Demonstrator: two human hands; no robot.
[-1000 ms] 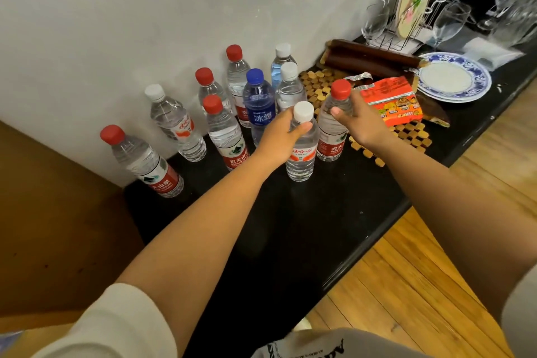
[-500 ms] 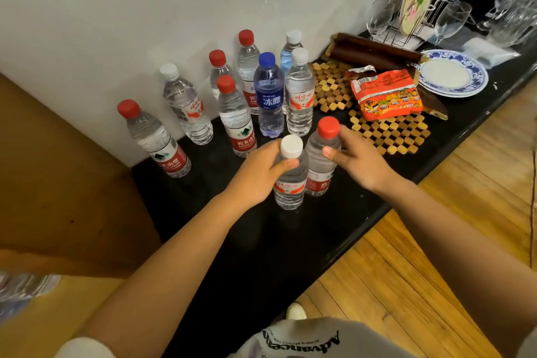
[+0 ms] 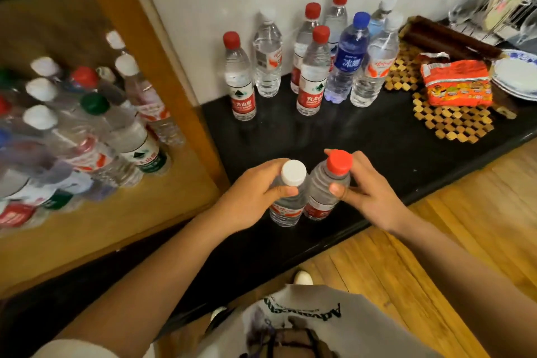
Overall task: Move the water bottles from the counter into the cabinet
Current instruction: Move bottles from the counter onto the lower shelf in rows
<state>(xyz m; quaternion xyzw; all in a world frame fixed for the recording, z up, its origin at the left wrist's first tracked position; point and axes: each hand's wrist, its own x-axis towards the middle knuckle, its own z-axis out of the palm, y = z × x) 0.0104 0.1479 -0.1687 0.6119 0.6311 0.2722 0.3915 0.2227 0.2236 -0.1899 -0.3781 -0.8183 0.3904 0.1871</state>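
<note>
My left hand [image 3: 252, 197] grips a white-capped water bottle [image 3: 290, 206] round its neck. My right hand [image 3: 366, 186] grips a red-capped water bottle [image 3: 322, 197] right beside it. Both bottles hang upright over the front part of the black counter [image 3: 377, 148]. Several more water bottles [image 3: 313, 67] stand at the back of the counter against the white wall, one of them blue [image 3: 347, 58]. On the left, the wooden cabinet [image 3: 180, 67] holds several blurred bottles [image 3: 87, 131] on its shelf.
A woven bamboo mat [image 3: 453, 122] with an orange snack packet [image 3: 457, 83] lies on the right of the counter. A blue-and-white plate [image 3: 514, 75], dark wooden rolls [image 3: 447, 39] and a glass rack [image 3: 499, 3] sit behind. Wooden floor [image 3: 436, 256] runs below the counter edge.
Both hands have drawn the two bottles off the counter toward the front edge and to the left. The view has swung left, bringing the cabinet shelf with its bottles into sight.
</note>
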